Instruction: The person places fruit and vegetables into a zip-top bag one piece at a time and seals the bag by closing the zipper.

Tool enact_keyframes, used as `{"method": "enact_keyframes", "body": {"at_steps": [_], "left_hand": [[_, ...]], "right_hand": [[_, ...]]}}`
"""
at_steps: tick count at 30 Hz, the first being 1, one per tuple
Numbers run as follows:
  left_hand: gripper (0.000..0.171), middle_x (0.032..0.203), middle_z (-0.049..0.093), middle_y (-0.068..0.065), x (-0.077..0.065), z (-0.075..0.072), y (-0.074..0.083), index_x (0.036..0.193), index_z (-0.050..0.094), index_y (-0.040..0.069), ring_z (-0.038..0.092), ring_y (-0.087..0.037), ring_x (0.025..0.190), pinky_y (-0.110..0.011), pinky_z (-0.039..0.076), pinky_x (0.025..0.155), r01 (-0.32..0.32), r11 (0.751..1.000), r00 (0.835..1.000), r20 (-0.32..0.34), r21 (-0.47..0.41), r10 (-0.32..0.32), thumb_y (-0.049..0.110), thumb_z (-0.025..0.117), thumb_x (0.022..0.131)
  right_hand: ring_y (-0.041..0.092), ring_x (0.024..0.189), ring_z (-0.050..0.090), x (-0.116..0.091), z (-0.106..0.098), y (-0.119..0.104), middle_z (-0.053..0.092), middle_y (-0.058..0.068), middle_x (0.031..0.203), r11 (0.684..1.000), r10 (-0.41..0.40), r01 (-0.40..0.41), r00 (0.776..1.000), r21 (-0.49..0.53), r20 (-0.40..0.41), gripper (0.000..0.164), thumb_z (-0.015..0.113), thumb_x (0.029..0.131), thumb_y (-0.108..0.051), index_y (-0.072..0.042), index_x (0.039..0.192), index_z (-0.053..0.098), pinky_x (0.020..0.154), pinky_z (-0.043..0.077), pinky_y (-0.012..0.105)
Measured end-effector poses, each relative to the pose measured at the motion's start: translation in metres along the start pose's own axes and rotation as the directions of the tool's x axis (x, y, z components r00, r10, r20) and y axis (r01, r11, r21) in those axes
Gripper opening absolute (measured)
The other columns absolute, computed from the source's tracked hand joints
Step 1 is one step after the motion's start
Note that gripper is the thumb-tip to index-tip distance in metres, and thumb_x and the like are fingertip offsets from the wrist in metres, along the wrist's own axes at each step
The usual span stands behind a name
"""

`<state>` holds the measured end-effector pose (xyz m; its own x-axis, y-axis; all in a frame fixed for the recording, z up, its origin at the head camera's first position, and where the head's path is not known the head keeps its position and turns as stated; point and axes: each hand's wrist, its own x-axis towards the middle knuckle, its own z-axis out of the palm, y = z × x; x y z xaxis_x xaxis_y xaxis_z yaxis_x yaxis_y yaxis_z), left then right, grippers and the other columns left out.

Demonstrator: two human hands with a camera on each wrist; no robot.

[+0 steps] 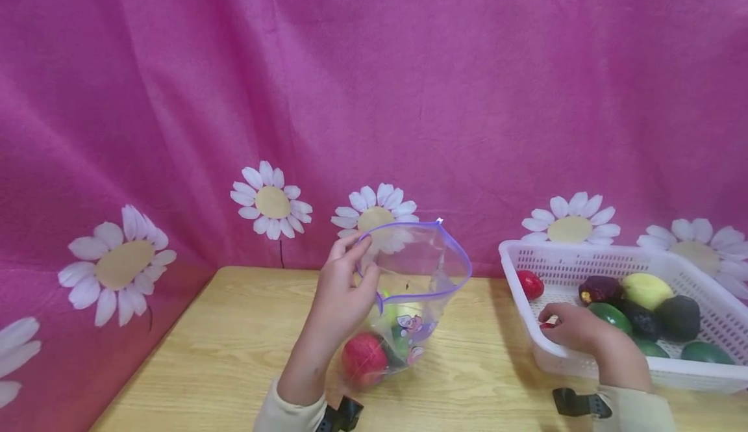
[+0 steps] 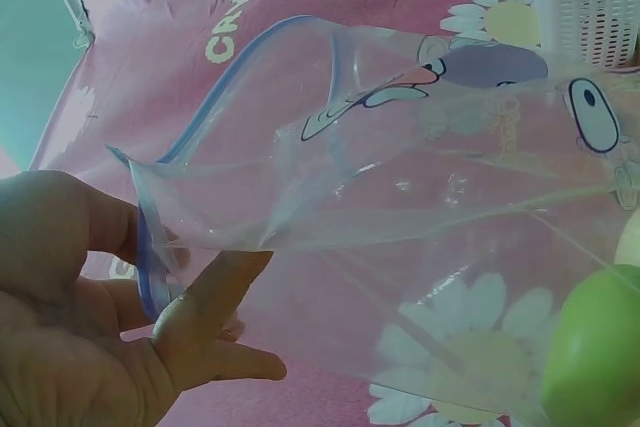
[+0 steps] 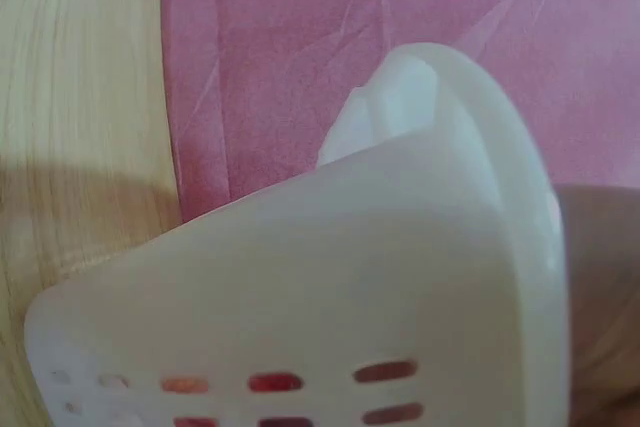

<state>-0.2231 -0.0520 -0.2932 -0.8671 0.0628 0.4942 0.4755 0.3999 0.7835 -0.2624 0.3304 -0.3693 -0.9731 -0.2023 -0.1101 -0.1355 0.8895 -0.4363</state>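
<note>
My left hand [image 1: 345,289] pinches the rim of a clear plastic zip bag [image 1: 435,273] with a purple edge and cartoon prints. The bag stands with its mouth spread wide. In its bottom lie a round red fruit [image 1: 364,358] and green ones; the left wrist view shows a smooth green fruit [image 2: 595,342]. My right hand [image 1: 575,328] reaches into the white plastic basket [image 1: 517,276] by its left wall, its fingers curled on a small red thing [image 1: 548,325], mostly hidden under them. In the right wrist view the basket wall [image 3: 330,267] covers most of that hand.
Around my right hand in the basket lie a red fruit [image 1: 530,284], a dark purple one [image 1: 600,289], a yellow one [image 1: 647,290], a dark avocado-like one [image 1: 679,318] and several green ones. A pink flowered cloth [image 1: 467,107] hangs behind the wooden table [image 1: 234,334].
</note>
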Motion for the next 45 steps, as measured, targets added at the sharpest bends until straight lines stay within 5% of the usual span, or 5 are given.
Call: {"method": "enact_keyframes", "body": {"at_steps": [8,16,20,38,45], "left_hand": [[0.046,0.16,0.038,-0.012,-0.001,0.003,0.001,0.144,0.05,-0.008,0.058,-0.026,0.124,-0.021,0.054,0.069,0.02,1.0,0.999,0.043,0.0,-0.02,0.004,0.049,0.1],[0.049,0.163,0.034,-0.011,-0.002,0.006,0.003,0.145,0.048,-0.008,0.043,-0.029,0.142,-0.021,0.032,0.043,-0.031,0.999,0.996,0.082,-0.029,0.033,0.003,0.05,0.097],[0.049,0.163,0.032,-0.011,-0.002,0.008,0.003,0.146,0.047,-0.007,0.048,-0.027,0.137,-0.022,0.031,0.042,-0.037,0.999,0.995,0.092,-0.032,0.04,0.005,0.05,0.099],[0.053,0.165,0.029,-0.009,-0.003,0.011,0.005,0.148,0.044,-0.007,0.031,-0.026,0.148,-0.021,0.032,0.041,-0.036,0.999,0.995,0.093,-0.041,0.039,0.002,0.05,0.096],[0.054,0.166,0.026,0.0,-0.005,0.01,0.005,0.151,0.043,-0.002,0.05,-0.011,0.056,-0.02,0.033,0.041,-0.003,1.0,0.995,0.098,-0.025,0.005,0.004,0.053,0.098]], "right_hand": [[0.031,0.082,0.061,-0.011,-0.018,-0.025,0.066,0.016,0.089,0.998,-0.062,0.054,0.943,-0.035,-0.327,0.04,0.075,0.089,-0.015,0.011,0.114,0.059,0.073,0.052,0.049],[0.013,0.109,0.066,-0.028,-0.018,-0.118,0.062,0.017,0.122,0.842,-0.27,0.533,0.541,0.077,-0.796,0.048,0.075,0.085,0.008,0.003,0.131,0.061,0.085,0.048,0.006],[0.006,0.116,0.06,-0.027,-0.004,-0.15,0.06,0.014,0.129,0.72,-0.371,0.692,0.444,0.049,-0.816,0.055,0.073,0.08,0.019,0.004,0.131,0.061,0.094,0.051,0.018],[0.037,0.125,0.055,-0.025,0.013,-0.159,0.054,0.018,0.139,0.821,-0.449,0.57,0.607,-0.034,-0.656,0.022,0.069,0.095,-0.009,-0.009,0.116,0.072,0.099,0.047,0.061],[0.023,0.085,0.062,-0.034,0.013,-0.167,0.057,0.018,0.116,0.95,-0.095,0.242,0.829,0.2,-0.551,0.031,0.058,0.101,-0.022,0.002,0.118,0.068,0.073,0.055,0.035]]}}
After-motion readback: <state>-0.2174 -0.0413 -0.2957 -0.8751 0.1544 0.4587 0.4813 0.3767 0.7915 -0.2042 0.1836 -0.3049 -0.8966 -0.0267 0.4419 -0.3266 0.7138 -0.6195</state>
